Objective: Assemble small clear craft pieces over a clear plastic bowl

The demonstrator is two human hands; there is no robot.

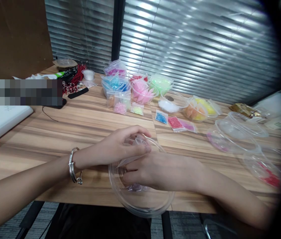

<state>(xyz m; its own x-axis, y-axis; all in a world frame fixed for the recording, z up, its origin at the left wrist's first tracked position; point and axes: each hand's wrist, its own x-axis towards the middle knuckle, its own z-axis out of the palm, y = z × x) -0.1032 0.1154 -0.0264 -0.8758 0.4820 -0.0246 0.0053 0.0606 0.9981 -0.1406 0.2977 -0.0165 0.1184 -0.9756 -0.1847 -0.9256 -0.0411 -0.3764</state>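
A round clear plastic tub stands near the table's front edge, below both of my hands. My left hand is closed on a small clear plastic bag, pinching its upper part between thumb and fingers over the tub's far side. My right hand lies across the tub with its fingers curled down into it, close to the bag. Those fingertips are partly hidden, and I cannot make out what they hold. Pale purplish pieces show under the right hand, inside the tub.
At the back stand tubs of blue bags, pink pieces and yellow bags. Small packets, one blue and one red, lie nearer. Clear tubs are at right, a white device and red-black wires at left.
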